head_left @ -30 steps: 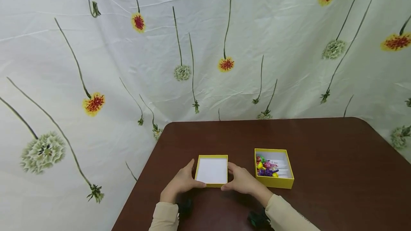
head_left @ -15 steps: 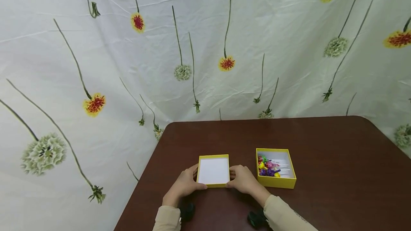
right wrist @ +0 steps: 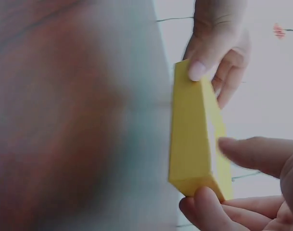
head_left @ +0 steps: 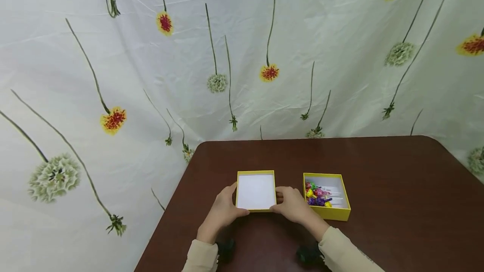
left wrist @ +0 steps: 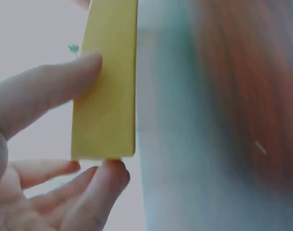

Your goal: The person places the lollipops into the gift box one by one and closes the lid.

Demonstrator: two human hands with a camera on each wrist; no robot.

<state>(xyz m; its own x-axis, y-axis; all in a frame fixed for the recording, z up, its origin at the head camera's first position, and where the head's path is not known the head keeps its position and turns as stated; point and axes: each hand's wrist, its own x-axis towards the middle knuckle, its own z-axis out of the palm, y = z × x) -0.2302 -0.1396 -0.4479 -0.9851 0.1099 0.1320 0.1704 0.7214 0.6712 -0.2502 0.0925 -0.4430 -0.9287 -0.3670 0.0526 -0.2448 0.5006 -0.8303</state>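
Observation:
A shallow yellow box lid, its white inside facing up in the head view, is held between both hands. My left hand grips its left side, with the thumb at the near left corner. On the opposite side my right hand holds it, thumb at the near right corner. In the left wrist view the thumb presses the lid's yellow side wall and fingers touch its end. A deeper yellow box stands close to the right hand, with several wrapped lollipops lying in it, white sticks pointing right.
The dark brown table extends behind and to the right of the boxes. A white cloth with printed flowers hangs behind it and along its left. Dark wrist devices sit under both wrists.
Both hands have carried the lid slightly up and right in the head view. The left fingers have closed in against its side. The lollipop box stays put.

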